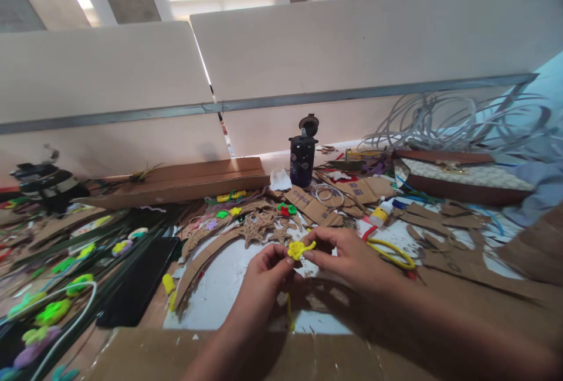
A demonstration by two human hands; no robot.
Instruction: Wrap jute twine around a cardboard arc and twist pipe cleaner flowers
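Observation:
Between my two hands is a small yellow pipe-cleaner flower (296,249), held above the white work surface. My left hand (273,266) pinches its left side between thumb and fingers. On the other side, my right hand (332,252) is closed at the fuzzy yellow strand that sticks out from the flower. A yellow strand (289,310) hangs below my left hand. Just beyond my hands lie brown twine-wrapped stars (255,227) on a curved cardboard strip (211,258). Small red and green flowers (287,210) sit near them.
A dark bottle with its lid up (302,161) stands at the back. To the right are a glue bottle (380,212), a yellow pipe-cleaner bundle (393,254), cardboard scraps (457,258) and a handbag (461,176). A black phone-like slab (139,281) and colourful flowers (53,312) lie left.

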